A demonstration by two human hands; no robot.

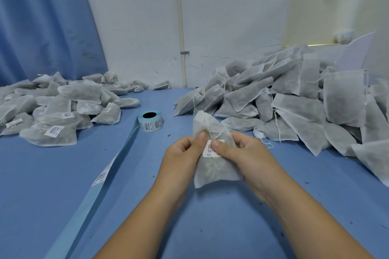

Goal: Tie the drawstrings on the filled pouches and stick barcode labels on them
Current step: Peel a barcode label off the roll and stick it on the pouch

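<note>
Pouch sits between your two hands over the blue table, its neck gathered shut and pointing away from you, with the drawstring trailing down its front. Your left hand grips the pouch's left edge, thumb on the front just beside the barcode label and fingers curled behind. Your right hand grips the right edge, its thumb pressing on the top of the label, which lies on the upper front of the pouch. Beyond your left hand stands the label roll, and its backing strip runs back past your left forearm. Farther out to the left lies a pile of labelled pouches. Beyond and to the right of your right hand rises a heap of unlabelled pouches, the nearest just past your knuckles.
</note>
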